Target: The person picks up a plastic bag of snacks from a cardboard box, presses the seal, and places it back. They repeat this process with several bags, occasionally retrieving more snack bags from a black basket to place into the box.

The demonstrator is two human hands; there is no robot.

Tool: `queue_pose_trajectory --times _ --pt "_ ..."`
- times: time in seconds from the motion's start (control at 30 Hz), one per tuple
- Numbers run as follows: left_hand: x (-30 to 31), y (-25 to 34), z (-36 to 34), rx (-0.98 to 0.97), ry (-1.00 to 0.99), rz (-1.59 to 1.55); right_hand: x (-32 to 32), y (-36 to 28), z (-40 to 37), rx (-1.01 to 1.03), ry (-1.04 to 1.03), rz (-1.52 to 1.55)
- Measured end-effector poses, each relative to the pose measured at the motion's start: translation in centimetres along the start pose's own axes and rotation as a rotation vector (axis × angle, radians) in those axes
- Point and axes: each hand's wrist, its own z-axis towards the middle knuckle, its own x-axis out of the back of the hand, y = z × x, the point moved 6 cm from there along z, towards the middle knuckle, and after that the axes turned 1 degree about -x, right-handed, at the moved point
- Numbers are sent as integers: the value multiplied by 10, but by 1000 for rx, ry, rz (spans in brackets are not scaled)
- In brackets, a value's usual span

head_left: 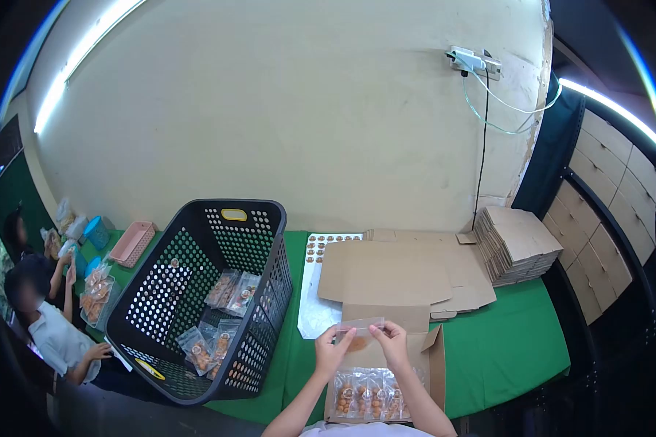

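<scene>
My left hand (332,345) and my right hand (392,345) pinch the two ends of a small clear plastic bag (360,325), stretched level between them. Through or under it an orange-brown round patch shows; what it is I cannot make out. Below my hands an open cardboard box (436,371) holds several clear packets of round orange-brown pieces (372,395), lying side by side. The box's raised flap stands behind my fingers.
A black perforated basket (270,320) with packets (197,349) stands left. Behind are a sticker sheet (319,291), flat cardboard (386,271) and a stack of folded boxes (517,244). Two people (55,335), a pink basket (133,244) and food bags are at far left.
</scene>
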Motion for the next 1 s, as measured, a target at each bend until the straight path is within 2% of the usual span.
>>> queue_pose_trajectory --times 0.27,0.37,0.47,0.57,0.67,0.77,0.87,0.97,1.0 --pt "13 2 3 -74 0 52 14 -3 0 24 41 21" --pt "12 5 2 -14 -62 -30 14 -3 -2 37 3 61" --pt "6 -5 -3 37 -146 -103 21 10 -1 -99 12 193" --pt "-1 -11 -17 176 -224 -206 27 18 -5 -101 35 189" --pt "-3 -37 -25 164 -258 -154 35 23 -13 -150 117 413" --pt "3 -66 -38 332 -246 -2 40 26 -14 -243 113 722" --pt "-9 -62 -65 827 -452 -373 42 33 -12 -186 5 816" --pt "-13 -67 -67 778 -561 -526 44 33 -10 -149 -112 1014" --pt "-8 -70 -61 728 -465 -540 41 32 -10 -201 -113 978"
